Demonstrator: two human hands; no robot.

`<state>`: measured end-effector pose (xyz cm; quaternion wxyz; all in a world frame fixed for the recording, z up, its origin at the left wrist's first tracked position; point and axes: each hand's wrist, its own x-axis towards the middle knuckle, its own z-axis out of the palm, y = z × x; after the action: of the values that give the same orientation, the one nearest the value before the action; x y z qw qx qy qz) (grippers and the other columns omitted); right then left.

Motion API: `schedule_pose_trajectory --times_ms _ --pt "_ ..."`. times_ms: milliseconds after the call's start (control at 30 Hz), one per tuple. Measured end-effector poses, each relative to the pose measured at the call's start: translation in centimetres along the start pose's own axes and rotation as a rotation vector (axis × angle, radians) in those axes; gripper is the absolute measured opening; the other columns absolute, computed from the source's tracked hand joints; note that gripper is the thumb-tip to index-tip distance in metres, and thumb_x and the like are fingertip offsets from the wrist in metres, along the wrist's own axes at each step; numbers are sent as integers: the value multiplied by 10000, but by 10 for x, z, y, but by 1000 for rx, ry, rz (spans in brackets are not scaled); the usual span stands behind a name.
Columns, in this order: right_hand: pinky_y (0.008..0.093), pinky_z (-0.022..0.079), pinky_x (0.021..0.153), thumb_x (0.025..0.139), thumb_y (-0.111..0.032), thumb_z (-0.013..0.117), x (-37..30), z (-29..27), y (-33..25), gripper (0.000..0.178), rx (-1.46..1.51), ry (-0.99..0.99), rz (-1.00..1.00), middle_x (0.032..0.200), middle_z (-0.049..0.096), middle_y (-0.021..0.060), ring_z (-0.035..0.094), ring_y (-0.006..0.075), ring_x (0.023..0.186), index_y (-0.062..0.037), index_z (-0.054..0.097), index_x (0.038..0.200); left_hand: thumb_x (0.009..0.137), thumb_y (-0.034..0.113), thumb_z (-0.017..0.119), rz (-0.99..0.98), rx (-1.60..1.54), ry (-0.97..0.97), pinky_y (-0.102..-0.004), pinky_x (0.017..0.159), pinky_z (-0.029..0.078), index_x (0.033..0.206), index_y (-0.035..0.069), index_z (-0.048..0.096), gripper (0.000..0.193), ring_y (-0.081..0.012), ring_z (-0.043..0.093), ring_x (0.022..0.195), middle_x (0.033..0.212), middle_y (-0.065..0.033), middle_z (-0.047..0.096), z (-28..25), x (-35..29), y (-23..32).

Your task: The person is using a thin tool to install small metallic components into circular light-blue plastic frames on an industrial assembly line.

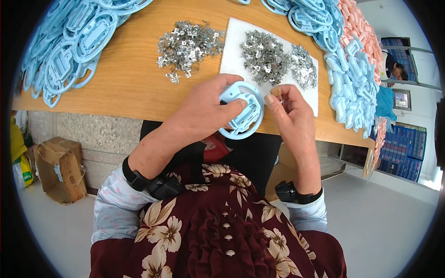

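round frame (251, 110): light blue | metal pieces (265, 56): silver | pad (233, 53): white | tabletop (130, 74): tan, wood-grained | blouse (215, 231): maroon, cream floral

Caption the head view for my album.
Left hand holding a blue frame, right hand close by, metal parts heaped beyond.

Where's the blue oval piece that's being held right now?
In the head view, the blue oval piece is just right of centre, held in the left hand at the near edge of the table, with the right hand close on its right.
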<state>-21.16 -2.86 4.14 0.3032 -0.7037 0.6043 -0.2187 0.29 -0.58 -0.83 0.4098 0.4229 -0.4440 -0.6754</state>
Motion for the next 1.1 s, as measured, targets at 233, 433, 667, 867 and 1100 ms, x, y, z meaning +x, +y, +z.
schedule_pose_trajectory --times_ms 233,433,667,867,1100 --pt "196 346 536 1016 -234 623 -12 2 6 235 667 -284 281 759 582 -30 439 31 608 -20 648 1109 953 153 670 151 208 6 -290 851 552 1364 -37 529 474 -148 653 998 1149 -106 667 1 -9 8" --pt "201 340 514 1024 -224 609 -16 0 3 215 597 -326 228 756 568 -42 438 28 596 -15 635 1064 874 97 668 443 716 -3 -362 814 519 1312 6 598 453 -282 641 924 1022 -132 639 8 -8 18" --pt "189 301 472 1030 -229 583 -15 -3 2 204 727 -319 251 723 544 -52 420 18 554 -32 635 1039 915 119 610 464 769 -66 -385 826 514 1330 3 573 432 -302 627 932 1039 -146 611 9 -9 16" --pt "182 341 497 993 -200 610 -24 6 -5 288 738 -187 19 782 606 -21 488 32 592 -3 617 1203 1032 190 469 149 -225 -112 -279 734 524 1347 23 553 366 -114 624 875 1074 -63 654 12 -22 -1" --pt "267 463 884 901 -182 759 -11 32 37 418 509 -76 -320 1067 576 34 557 128 974 0 534 1203 1008 249 489 -5 -655 -277 -252 505 455 1072 25 628 271 -75 550 608 790 4 573 13 -30 -16"
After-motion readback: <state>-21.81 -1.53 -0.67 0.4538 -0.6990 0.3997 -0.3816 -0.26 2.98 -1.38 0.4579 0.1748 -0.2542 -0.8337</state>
